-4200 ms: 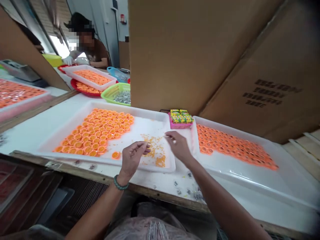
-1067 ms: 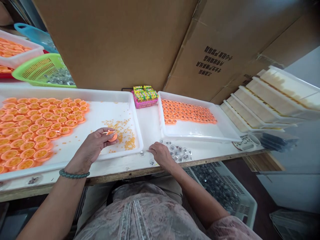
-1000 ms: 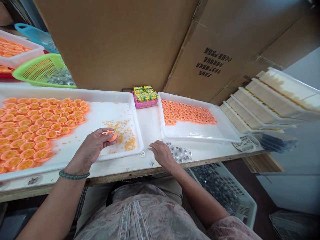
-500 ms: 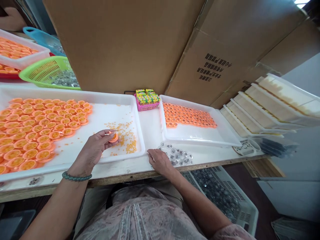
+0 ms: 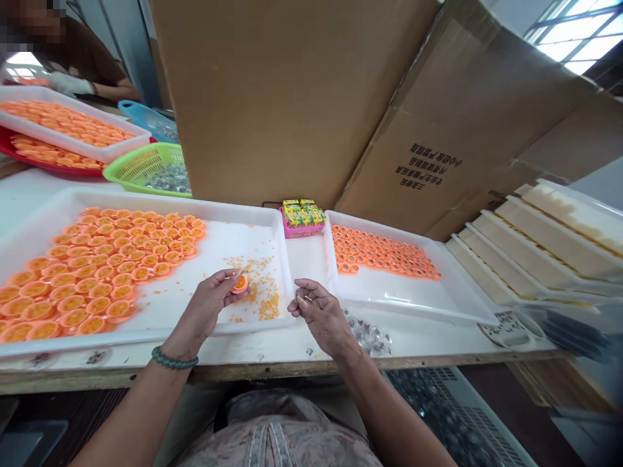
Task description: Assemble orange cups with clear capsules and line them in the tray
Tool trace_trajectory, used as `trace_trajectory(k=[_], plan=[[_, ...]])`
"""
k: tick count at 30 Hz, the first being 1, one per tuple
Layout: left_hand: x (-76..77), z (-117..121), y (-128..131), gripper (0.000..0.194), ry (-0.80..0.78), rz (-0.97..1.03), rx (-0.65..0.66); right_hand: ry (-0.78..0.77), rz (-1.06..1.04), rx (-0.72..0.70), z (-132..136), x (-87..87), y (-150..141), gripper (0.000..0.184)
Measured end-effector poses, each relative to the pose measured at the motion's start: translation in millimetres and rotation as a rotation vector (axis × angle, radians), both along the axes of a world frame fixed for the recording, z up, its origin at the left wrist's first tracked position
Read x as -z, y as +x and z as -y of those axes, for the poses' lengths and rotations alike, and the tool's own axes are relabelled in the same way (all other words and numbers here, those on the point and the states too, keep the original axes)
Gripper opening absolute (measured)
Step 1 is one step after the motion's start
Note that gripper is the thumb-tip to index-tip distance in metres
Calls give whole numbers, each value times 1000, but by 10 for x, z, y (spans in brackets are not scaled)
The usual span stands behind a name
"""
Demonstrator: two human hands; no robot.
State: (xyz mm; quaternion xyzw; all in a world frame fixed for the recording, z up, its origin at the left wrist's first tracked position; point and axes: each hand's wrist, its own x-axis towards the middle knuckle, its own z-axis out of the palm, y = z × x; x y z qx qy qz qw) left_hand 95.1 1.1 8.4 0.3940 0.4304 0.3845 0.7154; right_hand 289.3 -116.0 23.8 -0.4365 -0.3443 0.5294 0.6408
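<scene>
My left hand (image 5: 209, 301) pinches a small round orange plastic cup (image 5: 240, 283) with yellow-orange bits inside, above the right part of the large white tray (image 5: 180, 332). Level with it, my right hand (image 5: 321, 314) is lifted over the gap between two trays. Its thumb and fingers close on what looks like a small clear plastic piece, mostly hidden by the fingertips. Below and right of that hand lies a pile of clear plastic pieces (image 5: 372, 338) with dark marks. Loose yellow-orange bits (image 5: 268, 306) are scattered in the tray under my left hand.
Rows of orange cups (image 5: 100, 288) fill the left tray's far side. A second white tray (image 5: 413, 301) holds finished-looking cups. Between them stands a pink basket (image 5: 304, 230) of yellow-green packets. Cardboard (image 5: 292, 104) walls the back; stacked trays (image 5: 545, 240) stand right. A gloved co-worker's hand (image 5: 71, 84) shows far left.
My right hand has risen from the pile of clear pieces at the table edge, fingers now pinched. The left hand still holds the orange cup. The camera view has shifted left and up.
</scene>
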Motion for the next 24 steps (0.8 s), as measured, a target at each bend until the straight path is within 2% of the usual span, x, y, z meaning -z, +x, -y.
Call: trace_trajectory(k=[4,9,16,24], plan=[[-4,7,-5,32,-10,38,-17,43,-39,-112,-167,-38,-173,29],[13,-6,-16,34,-37,44,5,37,-39,-142,-352,-52,-326,19],[41,-6,-33,33,-28,121,4,17,223,-66,-604,28,-407,15],[44,-12,-16,38,0,101,-14,-103,397,-110,-820,-53,-515,17]])
